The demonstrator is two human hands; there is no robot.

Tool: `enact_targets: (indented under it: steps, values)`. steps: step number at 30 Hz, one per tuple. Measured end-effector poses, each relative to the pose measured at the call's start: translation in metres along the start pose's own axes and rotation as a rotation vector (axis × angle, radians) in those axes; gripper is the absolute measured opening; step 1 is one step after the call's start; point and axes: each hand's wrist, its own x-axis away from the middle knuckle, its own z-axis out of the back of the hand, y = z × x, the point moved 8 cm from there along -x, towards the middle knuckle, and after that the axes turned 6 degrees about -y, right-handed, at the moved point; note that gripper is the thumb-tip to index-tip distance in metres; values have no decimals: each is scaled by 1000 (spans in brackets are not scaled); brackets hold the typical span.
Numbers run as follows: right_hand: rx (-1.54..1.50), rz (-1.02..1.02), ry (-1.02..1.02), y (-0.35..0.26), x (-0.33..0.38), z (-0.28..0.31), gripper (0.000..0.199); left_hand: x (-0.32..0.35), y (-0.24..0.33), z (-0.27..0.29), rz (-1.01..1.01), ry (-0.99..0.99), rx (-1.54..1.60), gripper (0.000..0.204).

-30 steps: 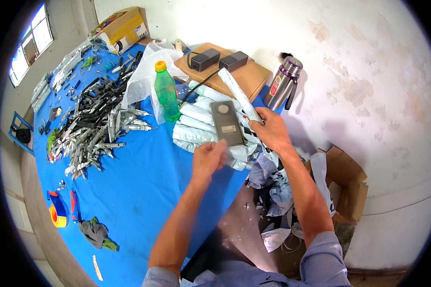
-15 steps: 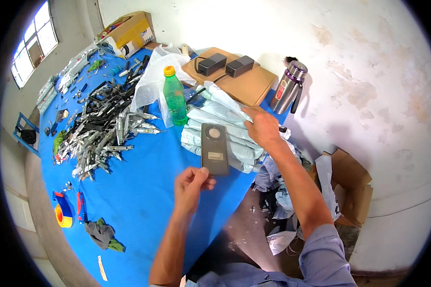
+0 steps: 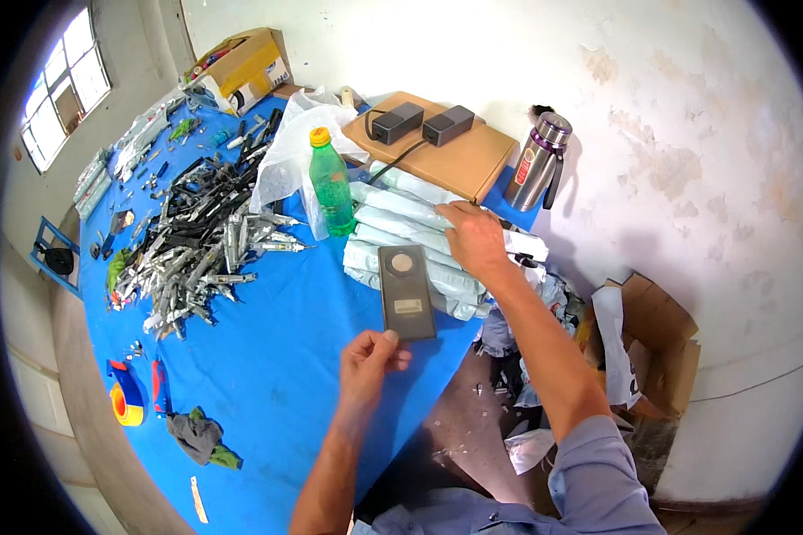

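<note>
My left hand pinches the lower edge of a flat dark-grey rectangular device with a pale round disc near its top and a small label below; its exact kind I cannot make out. The device is held in front of a row of pale blue-white plastic mailing bags, covering part of them. My right hand lies over the right part of these bags, fingers bent and apart, touching them from above. A green bottle with a yellow cap stands at the bags' left end.
Behind the bags, a flat cardboard box carries two black power adapters. A steel thermos stands at the right edge. Box cutters lie heaped at left, near a tape roll and cloth. An open carton is below right.
The raised bag under my right hand now lies flatter, and that hand has come slightly left and down. My left hand and the dark device have shifted slightly right and down.
</note>
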Motion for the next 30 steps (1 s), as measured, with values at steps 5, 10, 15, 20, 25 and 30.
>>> enact_targets:
  steps: [5,10,15,20,25,30]
  values:
    - [-127,-42,245,-40,40,53,37,8,9,-5,-28,41,-44,25]
    - [-586,-392,12,-67,141,32,34,21,22,-33,-102,66,-310,24]
    - [-1296,-748,-98,-72,188,-34,55,57,53,-73,-533,112,-1191,19]
    - [-1648,-972,-305,-96,223,-40,50,115,36,-109,-628,28,-1514,21]
    - [-1602,-968,-361,-126,267,-36,38,166,36,-118,-638,46,-1630,22]
    - [-1751,-1016,-278,-158,321,-46,48,212,8,-106,-539,0,-1667,21]
